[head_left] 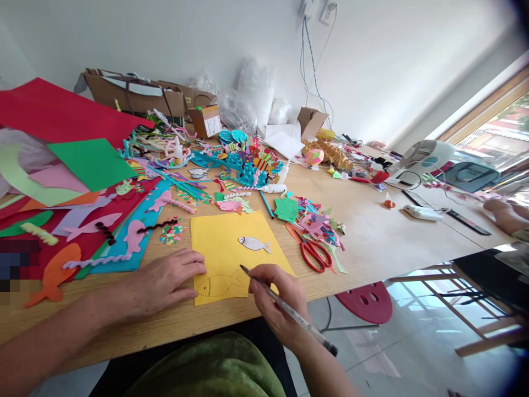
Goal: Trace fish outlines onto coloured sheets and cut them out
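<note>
My right hand [279, 298] grips a clear-barrelled pen [295, 315], its tip just over the yellow paper [219, 231] near the tail of a drawn fish [219, 284]. The outline shows an eye and a curved gill line. Flat on the table, my left hand [171, 278] has its fingers stretched out, the tips resting on the sheet's left edge. Higher on the sheet lies a small white fish cutout [255, 243] with a dark outline. Red-handled scissors [314, 255] lie just right of the paper.
Paper scraps [314, 218] are heaped behind the scissors. Coloured sheets [93, 165], an orange paper fish [55, 273] and pink fish with pipe cleaners cover the left side. Boxes [205, 121] and plastic bags stand along the wall. A glue gun [424, 212] and another person's hand [504, 215] are at right.
</note>
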Motion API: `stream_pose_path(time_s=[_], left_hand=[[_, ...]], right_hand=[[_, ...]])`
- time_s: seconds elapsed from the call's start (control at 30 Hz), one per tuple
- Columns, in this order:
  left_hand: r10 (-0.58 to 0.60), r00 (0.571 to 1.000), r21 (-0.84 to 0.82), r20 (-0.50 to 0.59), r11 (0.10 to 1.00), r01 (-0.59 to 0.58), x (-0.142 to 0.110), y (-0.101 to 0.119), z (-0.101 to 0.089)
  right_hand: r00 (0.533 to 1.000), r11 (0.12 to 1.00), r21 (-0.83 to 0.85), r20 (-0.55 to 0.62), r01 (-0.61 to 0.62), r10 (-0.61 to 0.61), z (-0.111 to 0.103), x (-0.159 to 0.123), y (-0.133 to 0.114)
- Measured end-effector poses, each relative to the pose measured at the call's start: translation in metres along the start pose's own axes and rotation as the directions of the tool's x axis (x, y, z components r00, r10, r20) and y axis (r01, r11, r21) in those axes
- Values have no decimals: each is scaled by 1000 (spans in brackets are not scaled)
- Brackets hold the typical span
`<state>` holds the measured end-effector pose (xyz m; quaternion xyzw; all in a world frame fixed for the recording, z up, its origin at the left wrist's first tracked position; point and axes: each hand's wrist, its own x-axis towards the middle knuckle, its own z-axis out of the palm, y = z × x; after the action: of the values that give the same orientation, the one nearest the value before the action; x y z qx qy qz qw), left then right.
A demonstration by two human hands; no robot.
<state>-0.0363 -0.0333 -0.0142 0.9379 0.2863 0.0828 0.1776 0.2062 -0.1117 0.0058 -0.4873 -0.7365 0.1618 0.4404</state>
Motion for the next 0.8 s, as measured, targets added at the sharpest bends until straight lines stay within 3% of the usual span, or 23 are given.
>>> stream_pose_path(time_s=[0.2,0.37,0.47,0.6,0.8], left_hand=[[-17,991,34,132,999,12,11,11,-26],[-41,988,50,151,998,34,44,19,-39],[-44,986,39,162,999,38,70,20,-39],[-33,981,27,193,999,28,100,20,-35],[-22,979,74,201,997,7,127,21,-30]], right_hand=[[995,980,-193,91,56,-39,-24,4,24],[978,926,-378,200,27,53,-31,21,48],[943,894,-448,287,-25,170,-34,35,57],[857,856,-512,407,-71,314,-36,52,62],[806,847,-528,471,-69,359,-36,64,64]])
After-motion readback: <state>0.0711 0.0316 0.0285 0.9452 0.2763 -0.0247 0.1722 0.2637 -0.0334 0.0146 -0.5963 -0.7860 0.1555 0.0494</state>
